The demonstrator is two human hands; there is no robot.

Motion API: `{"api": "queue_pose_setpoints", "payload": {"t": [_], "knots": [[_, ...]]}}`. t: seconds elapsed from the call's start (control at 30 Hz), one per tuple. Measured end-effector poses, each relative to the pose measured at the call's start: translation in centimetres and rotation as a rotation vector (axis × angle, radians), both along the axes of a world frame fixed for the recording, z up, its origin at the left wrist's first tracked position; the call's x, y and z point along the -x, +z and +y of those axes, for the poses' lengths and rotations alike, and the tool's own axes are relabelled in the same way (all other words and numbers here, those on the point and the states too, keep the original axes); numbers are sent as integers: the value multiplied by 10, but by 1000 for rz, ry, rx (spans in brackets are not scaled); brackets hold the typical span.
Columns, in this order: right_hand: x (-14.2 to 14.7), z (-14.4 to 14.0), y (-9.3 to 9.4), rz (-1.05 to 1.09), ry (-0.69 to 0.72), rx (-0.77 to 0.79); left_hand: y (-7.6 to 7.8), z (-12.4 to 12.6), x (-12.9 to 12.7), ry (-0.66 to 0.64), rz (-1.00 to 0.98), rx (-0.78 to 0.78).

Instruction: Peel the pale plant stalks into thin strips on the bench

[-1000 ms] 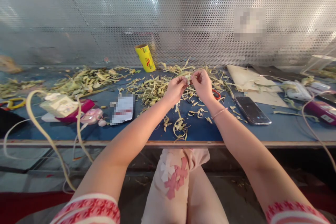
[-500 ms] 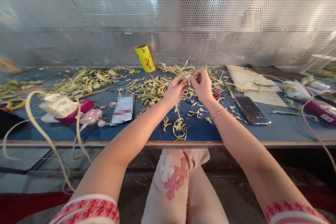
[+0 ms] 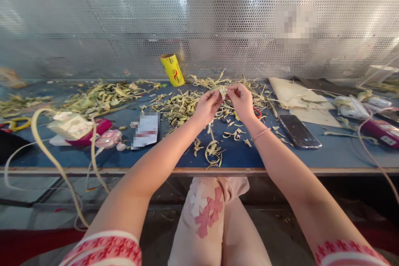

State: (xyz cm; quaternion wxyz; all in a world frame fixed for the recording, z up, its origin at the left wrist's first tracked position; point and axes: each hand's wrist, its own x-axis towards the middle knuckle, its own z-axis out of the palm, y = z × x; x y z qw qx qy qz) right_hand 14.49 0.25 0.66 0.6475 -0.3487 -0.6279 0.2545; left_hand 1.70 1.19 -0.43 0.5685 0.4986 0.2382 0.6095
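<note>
Both hands are meeting above the middle of the blue worktable (image 3: 343, 156): the left hand (image 3: 208, 106) and the right hand (image 3: 242, 100) are pinching a small pale-green strip of leaf (image 3: 222, 91) between their fingertips, holding it up over the scattered heap of yellow-green leaf trimmings (image 3: 182, 106). A yellow cylindrical roll (image 3: 172, 69) is leaning against the perforated metal back panel (image 3: 93, 16) behind. A black smartphone (image 3: 299, 131) is lying flat to the right of the right wrist.
</note>
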Motion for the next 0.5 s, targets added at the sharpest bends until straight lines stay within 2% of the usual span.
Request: {"api": "queue_pose_setpoints", "payload": {"t": [0.2, 0.5], "knots": [[1, -2, 2, -23, -9, 10, -4, 5, 2, 19, -2, -4], [2, -7, 5, -74, -85, -1, 0, -1, 0, 44, -29, 26]]}}
